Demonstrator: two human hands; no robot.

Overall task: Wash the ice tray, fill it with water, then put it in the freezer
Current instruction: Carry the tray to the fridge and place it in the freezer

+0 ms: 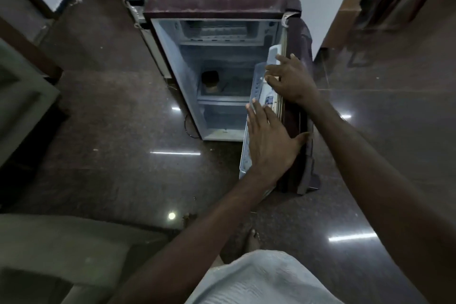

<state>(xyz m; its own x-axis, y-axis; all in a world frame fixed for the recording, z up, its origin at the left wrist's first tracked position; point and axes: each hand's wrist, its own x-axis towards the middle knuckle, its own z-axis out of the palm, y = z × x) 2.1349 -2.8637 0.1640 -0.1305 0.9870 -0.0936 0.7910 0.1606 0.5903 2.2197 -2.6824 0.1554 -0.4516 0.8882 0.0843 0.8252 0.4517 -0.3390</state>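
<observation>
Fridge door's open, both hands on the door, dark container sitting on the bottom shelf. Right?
Not quite. The head view shows the dark container on the middle shelf, not the bottom one; the bottom compartment looks bare. The rest holds: the fridge door is open, and the left hand and right hand both rest on it, fingers spread.

Dim, soft-focus wide-angle view; glare streaks on the glossy floor.

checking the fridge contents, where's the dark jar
In the head view, the dark jar stands on the fridge's middle shelf, at its left, below the freezer compartment.
</observation>
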